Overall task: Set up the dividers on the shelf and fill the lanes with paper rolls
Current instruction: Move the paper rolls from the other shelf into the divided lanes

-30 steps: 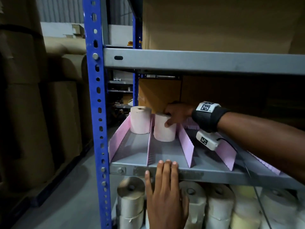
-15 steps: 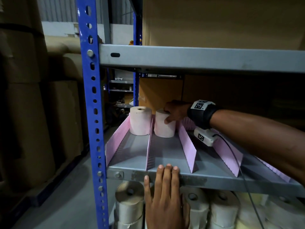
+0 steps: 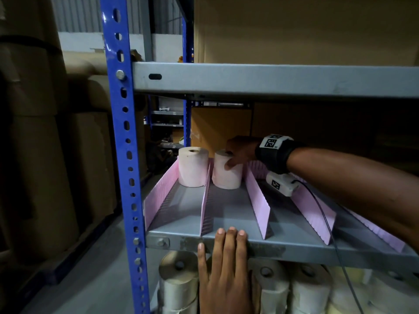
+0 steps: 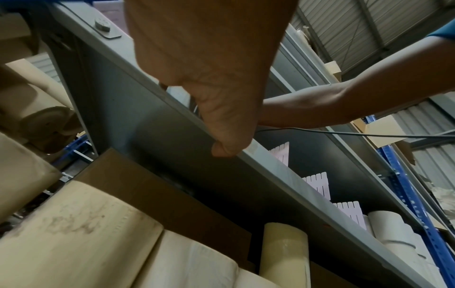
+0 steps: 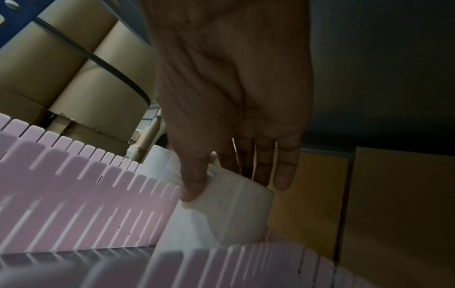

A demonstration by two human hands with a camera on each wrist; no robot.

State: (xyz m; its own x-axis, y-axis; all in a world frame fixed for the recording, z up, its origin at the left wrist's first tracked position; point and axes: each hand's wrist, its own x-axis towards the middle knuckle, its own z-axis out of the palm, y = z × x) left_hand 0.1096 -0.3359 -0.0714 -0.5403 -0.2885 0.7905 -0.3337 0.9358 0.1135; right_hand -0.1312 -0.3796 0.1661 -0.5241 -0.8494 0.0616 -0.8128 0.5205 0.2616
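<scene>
At frame centre the right hand [image 3: 240, 150] has pushed the second paper roll [image 3: 227, 171] deeper into its lane between pink dividers [image 3: 257, 200], thumb and fingers still clasping it; the left hand [image 3: 224, 268] stays flat on the shelf [image 3: 294, 245] edge.

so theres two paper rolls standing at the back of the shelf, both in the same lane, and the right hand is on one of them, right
Not quite: the two rolls stand in separate lanes. The head view shows a pink divider between the left roll and the second roll. The rest holds: both stand upright at the back of the shelf, and the right hand grips the second roll.
</scene>
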